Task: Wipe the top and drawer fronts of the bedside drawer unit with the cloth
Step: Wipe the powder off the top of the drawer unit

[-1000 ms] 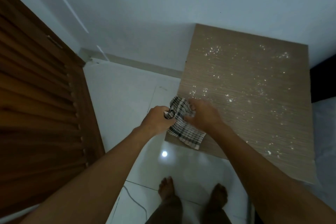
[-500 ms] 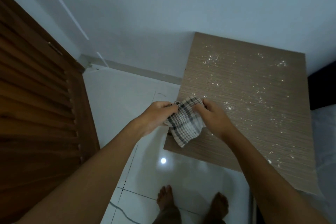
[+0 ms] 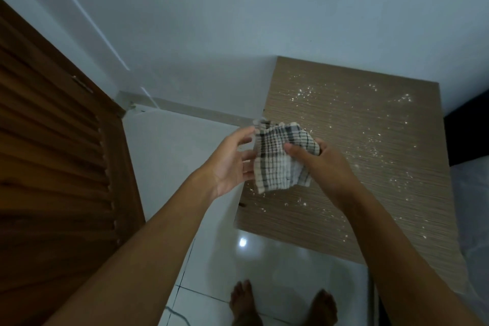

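Note:
The bedside drawer unit's wood-grain top (image 3: pixel 370 156) fills the right of the view and is sprinkled with white specks and crumbs. Its drawer fronts are hidden from this angle. A checked black-and-white cloth (image 3: pixel 277 159) hangs bunched above the top's left edge. My right hand (image 3: pixel 320 164) grips the cloth, thumb pressed over its front. My left hand (image 3: pixel 232 164) is beside the cloth with its palm turned up and fingers relaxed, fingertips touching the cloth's left edge.
A brown louvred wooden door (image 3: pixel 53 180) stands at the left. White floor tiles (image 3: pixel 185 156) lie between door and unit, with my bare feet (image 3: pixel 283 304) below. A pale wall (image 3: pixel 238 21) is behind. A bed edge (image 3: pixel 471 193) borders the unit's right side.
Both hands lifted the cloth off the top's left edge. My left hand then let go and opened beside it, while my right hand kept hold.

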Demonstrator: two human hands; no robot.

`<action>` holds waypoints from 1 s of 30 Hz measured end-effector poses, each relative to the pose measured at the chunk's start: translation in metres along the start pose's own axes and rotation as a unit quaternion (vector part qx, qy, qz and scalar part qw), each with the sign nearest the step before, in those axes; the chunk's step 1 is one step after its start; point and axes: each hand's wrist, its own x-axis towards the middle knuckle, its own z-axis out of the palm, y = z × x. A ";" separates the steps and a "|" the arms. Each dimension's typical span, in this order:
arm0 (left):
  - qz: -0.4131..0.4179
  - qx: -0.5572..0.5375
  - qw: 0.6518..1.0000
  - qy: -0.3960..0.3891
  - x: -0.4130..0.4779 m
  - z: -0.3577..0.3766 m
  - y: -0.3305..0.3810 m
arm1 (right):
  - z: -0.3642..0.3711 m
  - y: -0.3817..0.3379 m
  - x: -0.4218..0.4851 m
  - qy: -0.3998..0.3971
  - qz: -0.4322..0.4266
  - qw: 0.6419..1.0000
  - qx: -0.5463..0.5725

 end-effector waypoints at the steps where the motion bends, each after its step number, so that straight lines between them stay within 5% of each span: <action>1: 0.000 0.040 0.999 0.020 0.002 0.002 -0.005 | -0.001 0.001 0.001 0.020 0.000 1.000 0.016; 4: -0.024 0.165 0.986 0.021 0.003 0.005 -0.018 | -0.002 -0.001 0.001 0.064 0.010 0.993 0.095; 9: -0.028 0.133 0.988 -0.069 0.002 0.013 -0.021 | -0.005 -0.004 0.004 0.098 0.056 0.975 0.191; 17: 0.040 -0.033 0.999 -0.014 0.014 0.029 -0.004 | -0.010 0.000 0.001 0.035 0.040 0.997 0.057; 23: 0.041 -0.026 0.997 -0.052 0.015 0.033 -0.010 | -0.024 0.001 0.003 0.022 0.019 0.996 0.085; 30: 0.031 0.018 0.998 -0.058 0.011 0.037 -0.010 | -0.028 -0.008 -0.009 -0.066 -0.002 0.996 -0.063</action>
